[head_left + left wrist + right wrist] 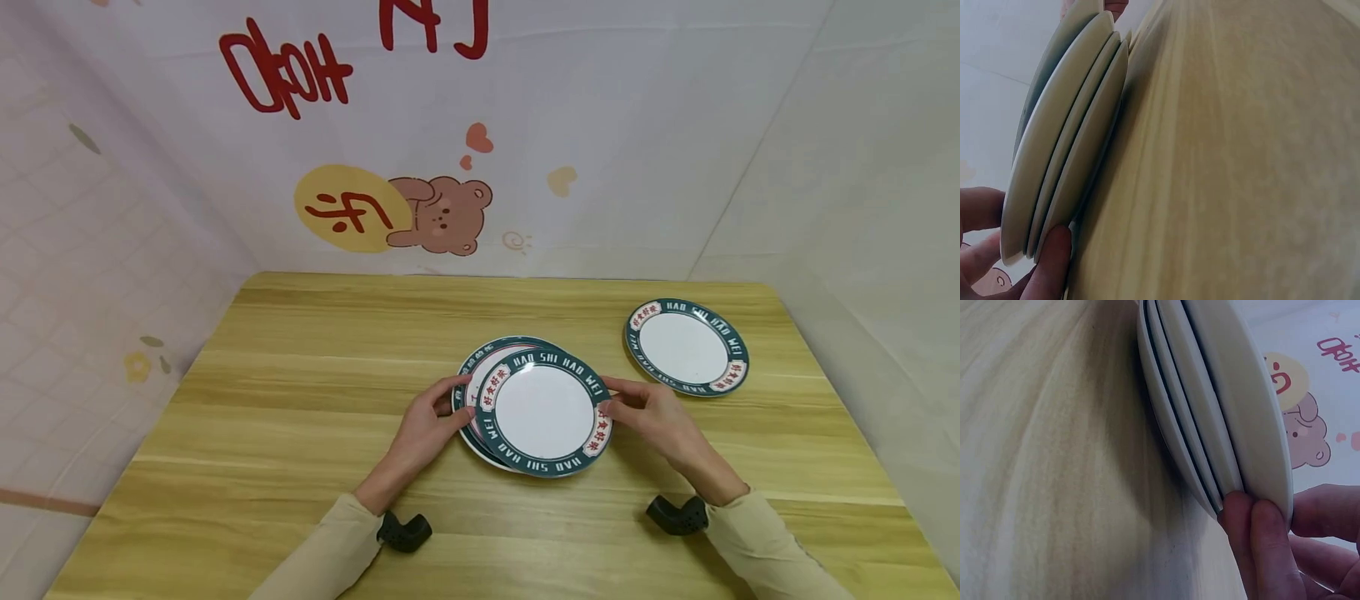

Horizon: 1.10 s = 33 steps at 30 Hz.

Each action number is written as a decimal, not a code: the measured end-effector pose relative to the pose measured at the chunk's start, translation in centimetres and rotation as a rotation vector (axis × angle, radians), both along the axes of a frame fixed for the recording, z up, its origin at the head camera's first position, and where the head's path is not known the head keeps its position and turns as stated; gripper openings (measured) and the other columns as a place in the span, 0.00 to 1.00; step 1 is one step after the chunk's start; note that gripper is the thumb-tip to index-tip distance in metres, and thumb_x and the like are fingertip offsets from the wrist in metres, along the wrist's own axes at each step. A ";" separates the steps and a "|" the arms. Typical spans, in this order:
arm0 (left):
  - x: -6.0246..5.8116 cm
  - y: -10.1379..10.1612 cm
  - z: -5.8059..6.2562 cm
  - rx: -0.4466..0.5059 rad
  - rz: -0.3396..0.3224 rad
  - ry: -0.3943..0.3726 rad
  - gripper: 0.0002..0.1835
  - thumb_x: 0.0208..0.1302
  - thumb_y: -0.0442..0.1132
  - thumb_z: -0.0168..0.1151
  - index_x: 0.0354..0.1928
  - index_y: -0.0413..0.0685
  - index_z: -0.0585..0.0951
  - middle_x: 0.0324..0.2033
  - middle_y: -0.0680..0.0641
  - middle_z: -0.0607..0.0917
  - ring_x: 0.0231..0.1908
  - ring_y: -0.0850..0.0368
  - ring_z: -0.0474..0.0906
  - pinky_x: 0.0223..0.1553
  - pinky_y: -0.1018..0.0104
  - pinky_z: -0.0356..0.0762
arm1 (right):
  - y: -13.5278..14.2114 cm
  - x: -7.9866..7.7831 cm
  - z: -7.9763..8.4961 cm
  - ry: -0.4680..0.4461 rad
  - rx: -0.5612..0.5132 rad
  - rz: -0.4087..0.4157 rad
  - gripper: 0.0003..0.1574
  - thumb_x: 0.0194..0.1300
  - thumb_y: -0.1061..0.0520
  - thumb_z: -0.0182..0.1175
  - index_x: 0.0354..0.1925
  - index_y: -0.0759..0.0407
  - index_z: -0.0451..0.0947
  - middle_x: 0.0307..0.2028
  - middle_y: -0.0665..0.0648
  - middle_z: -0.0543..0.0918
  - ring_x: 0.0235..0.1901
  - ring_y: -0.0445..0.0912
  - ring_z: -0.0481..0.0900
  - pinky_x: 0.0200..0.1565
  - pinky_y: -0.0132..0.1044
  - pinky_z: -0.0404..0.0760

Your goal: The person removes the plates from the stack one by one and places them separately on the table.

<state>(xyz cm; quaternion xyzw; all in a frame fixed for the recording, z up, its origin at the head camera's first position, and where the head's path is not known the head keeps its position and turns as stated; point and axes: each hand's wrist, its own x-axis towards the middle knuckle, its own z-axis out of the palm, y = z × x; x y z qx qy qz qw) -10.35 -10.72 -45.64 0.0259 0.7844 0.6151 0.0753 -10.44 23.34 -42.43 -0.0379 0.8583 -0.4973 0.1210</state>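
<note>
I have the plate stack (1066, 137) at the middle of the tabletop (300, 400). My left hand (427, 429) grips its left edge; my right hand (663, 421) pinches its right edge. The top plate (543, 412) sits offset rightward. A separate plate (684, 348) lies far right.

The top plate (544, 412) bears "HAO SHI HAO WEI" in white capitals on its green rim, twice round, with "好食好味" in red on white panels between. The far-right plate (686, 348) carries the same wording. Lettering on the plate beneath (475, 363) is too covered to read. On the wall cloth (637, 92), a yellow disc (341, 229) shows what looks like "乐", sideways; red characters above are unclear.
</note>
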 end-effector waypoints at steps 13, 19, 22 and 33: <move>0.0 -0.3 -0.1 -0.022 0.029 -0.021 0.27 0.63 0.32 0.71 0.65 0.46 0.81 0.52 0.39 0.86 0.46 0.51 0.87 0.40 0.67 0.83 | -0.1 -0.3 -0.3 -0.114 -0.153 -0.068 0.28 0.73 0.61 0.63 0.65 0.76 0.73 0.51 0.68 0.84 0.43 0.46 0.85 0.46 0.37 0.87; 0.0 -0.3 0.1 -0.016 0.019 -0.022 0.27 0.64 0.33 0.71 0.66 0.45 0.80 0.51 0.39 0.86 0.45 0.51 0.87 0.40 0.68 0.82 | -0.1 -0.4 -0.3 -0.173 -0.188 -0.093 0.27 0.73 0.60 0.63 0.62 0.78 0.73 0.49 0.64 0.85 0.41 0.43 0.85 0.45 0.36 0.87; 0.0 -0.4 0.1 -0.024 0.011 -0.023 0.27 0.65 0.34 0.70 0.66 0.46 0.80 0.53 0.40 0.86 0.46 0.51 0.86 0.41 0.67 0.82 | 0.0 -0.4 -0.3 -0.193 -0.212 -0.109 0.28 0.73 0.60 0.63 0.63 0.78 0.73 0.49 0.64 0.85 0.41 0.43 0.85 0.46 0.36 0.86; -0.1 -0.5 -0.2 -0.020 -0.016 -0.045 0.27 0.66 0.35 0.69 0.68 0.50 0.79 0.56 0.41 0.84 0.49 0.52 0.86 0.45 0.66 0.82 | 0.6 -0.7 -0.4 -0.238 -0.260 -0.147 0.29 0.73 0.59 0.64 0.63 0.78 0.73 0.48 0.61 0.86 0.43 0.43 0.85 0.48 0.35 0.85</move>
